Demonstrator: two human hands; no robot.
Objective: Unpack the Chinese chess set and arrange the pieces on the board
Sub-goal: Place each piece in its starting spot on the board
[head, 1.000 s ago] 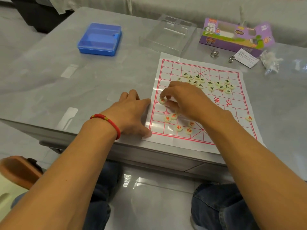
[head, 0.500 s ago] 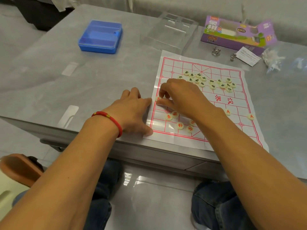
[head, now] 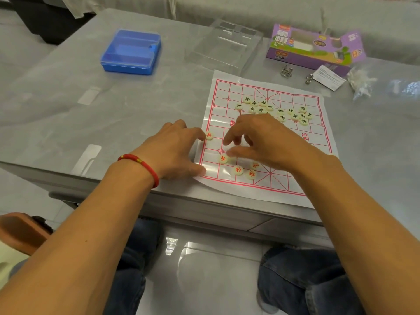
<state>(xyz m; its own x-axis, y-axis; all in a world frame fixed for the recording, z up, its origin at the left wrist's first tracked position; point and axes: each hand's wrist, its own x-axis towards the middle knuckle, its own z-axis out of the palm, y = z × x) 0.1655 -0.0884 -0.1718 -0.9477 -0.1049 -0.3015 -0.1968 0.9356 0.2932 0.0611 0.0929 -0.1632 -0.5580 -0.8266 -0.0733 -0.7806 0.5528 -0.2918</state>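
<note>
A thin white board sheet [head: 318, 173] with a red grid lies on the grey table. Several cream pieces with black characters [head: 272, 110] are clustered on its far half. Red-lettered pieces lie near me: one pawn [head: 209, 135] on the left edge line, another piece [head: 223, 158] below it, and three more [head: 246, 170] nearer the front. My left hand [head: 175, 151] presses flat on the sheet's left edge. My right hand [head: 261, 139] hovers over the near half, fingers loosely curled and empty, thumb next to the lower red piece.
At the back stand a blue plastic box [head: 131, 52], a clear plastic tray [head: 223, 46] and the purple chess-set carton [head: 313, 50]. Two metal rings [head: 295, 73], a paper slip [head: 330, 77] and a crumpled clear bag [head: 361, 81] lie beside it. The table's front edge is close to the sheet.
My right hand has set a red pawn on the left edge line and drawn back to the right. My left hand stayed on the sheet's edge.
</note>
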